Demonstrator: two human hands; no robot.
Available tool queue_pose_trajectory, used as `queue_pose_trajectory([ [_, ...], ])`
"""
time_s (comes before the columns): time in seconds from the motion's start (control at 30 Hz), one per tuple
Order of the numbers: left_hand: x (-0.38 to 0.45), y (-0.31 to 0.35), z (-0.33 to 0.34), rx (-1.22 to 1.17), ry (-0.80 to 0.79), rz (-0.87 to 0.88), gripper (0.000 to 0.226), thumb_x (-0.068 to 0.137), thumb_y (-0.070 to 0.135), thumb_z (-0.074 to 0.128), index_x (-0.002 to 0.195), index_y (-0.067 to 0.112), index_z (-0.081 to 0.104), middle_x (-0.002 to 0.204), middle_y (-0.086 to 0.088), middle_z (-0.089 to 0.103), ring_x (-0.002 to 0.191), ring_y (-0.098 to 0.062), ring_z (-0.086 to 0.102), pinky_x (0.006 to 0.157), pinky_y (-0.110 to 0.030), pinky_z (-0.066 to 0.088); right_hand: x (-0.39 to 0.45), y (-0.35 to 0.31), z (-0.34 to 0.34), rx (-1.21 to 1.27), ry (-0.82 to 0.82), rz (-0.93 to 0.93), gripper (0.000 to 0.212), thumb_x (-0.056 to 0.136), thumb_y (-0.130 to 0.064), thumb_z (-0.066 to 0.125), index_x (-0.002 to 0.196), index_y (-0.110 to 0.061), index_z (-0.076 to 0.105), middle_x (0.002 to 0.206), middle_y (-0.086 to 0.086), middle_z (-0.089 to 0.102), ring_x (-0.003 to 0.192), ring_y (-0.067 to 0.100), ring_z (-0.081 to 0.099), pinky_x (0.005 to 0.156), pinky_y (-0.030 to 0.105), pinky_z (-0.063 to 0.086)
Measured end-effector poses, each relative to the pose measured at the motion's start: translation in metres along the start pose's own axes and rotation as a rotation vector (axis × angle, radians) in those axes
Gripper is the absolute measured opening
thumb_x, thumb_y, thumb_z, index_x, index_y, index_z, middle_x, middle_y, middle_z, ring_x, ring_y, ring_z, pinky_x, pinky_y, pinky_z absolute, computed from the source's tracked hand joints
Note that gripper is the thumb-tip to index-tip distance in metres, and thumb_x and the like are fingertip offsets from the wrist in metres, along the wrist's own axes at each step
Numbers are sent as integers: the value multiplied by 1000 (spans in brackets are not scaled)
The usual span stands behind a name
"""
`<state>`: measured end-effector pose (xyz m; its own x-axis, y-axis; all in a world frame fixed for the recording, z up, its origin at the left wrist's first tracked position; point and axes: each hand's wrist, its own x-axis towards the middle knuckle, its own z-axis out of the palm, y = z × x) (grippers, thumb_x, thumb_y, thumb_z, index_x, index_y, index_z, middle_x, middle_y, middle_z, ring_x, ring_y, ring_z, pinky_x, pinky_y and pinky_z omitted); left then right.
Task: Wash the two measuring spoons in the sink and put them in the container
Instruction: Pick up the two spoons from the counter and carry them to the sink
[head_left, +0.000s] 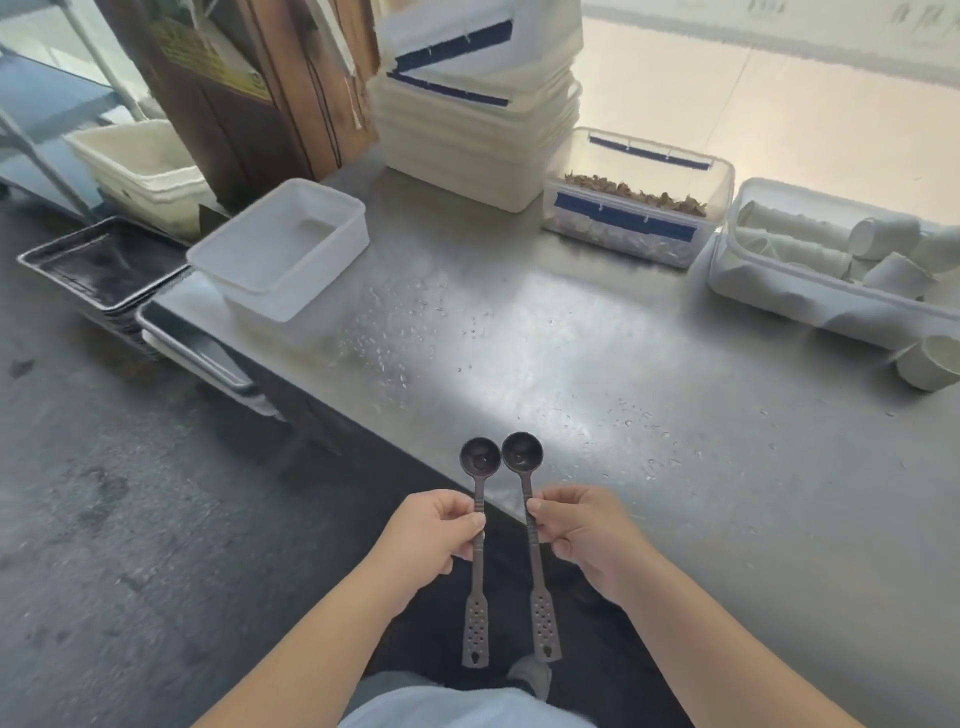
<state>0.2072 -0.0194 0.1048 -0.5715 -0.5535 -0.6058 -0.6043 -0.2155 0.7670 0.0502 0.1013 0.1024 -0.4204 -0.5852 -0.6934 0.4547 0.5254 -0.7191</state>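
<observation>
The left hand (434, 530) and right hand (576, 530) are each pinching one dark measuring spoon (480, 457) (522, 454) mid-handle, bowls side by side over the steel counter's (519, 322) near edge. No sink is showing; carrying them level seems wise.

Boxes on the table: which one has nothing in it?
The white box at the table's left end, sitting open with no lid. The clear box holds brown dried bits, and the box on the right holds white cups.
</observation>
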Motion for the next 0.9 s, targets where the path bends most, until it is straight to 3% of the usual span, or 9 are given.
queue_pose_trajectory([
  [0.17, -23, -31, -58, -32, 112, -16, 14, 86, 24, 65, 74, 24, 71, 68, 6, 72, 55, -3, 64, 47, -20, 45, 0, -9, 68, -137, -50, 5, 18, 85, -16, 73, 67, -20, 77, 66, 4, 66, 63, 17, 56, 52, 23, 44],
  [0.47, -96, -105, -187, -196, 315, -32, 11, 84, 22, 63, 76, 17, 70, 64, 5, 71, 56, -5, 66, 44, -19, 42, -12, -7, 235, -425, -272, -88, 18, 88, -18, 67, 72, -14, 74, 64, 4, 57, 61, 15, 52, 54, 21, 41],
  [0.9, -220, -221, -335, -525, 655, -80, 6, 89, 12, 63, 83, 11, 63, 72, 1, 67, 53, -5, 63, 47, -22, 37, -33, 30, 478, -625, -775, -73, 28, 90, -10, 62, 62, -15, 64, 59, 0, 50, 57, 12, 44, 54, 24, 27],
])
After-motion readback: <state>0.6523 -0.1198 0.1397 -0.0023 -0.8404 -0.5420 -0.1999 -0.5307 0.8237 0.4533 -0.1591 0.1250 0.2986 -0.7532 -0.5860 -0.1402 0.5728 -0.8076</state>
